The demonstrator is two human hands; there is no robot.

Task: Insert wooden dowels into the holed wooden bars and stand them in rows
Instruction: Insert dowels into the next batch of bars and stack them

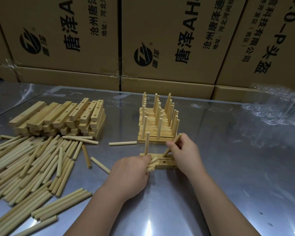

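Nearest the camera, the left hand is curling its fingers round a small bundle of spare dowels while resting against the left end of a holed bar lying flat on the metal table. The right hand is pinching a tilted dowel, fingers clamped on it, its lower end meeting the bar's top. An upright dowel is standing in the bar's left hole. Just behind, finished bars are standing in rows, dowels pointing up. To the left, empty bars are lying stacked, with loose dowels spreading in front. Closed cardboard boxes are lining the back; their contents are not showing.
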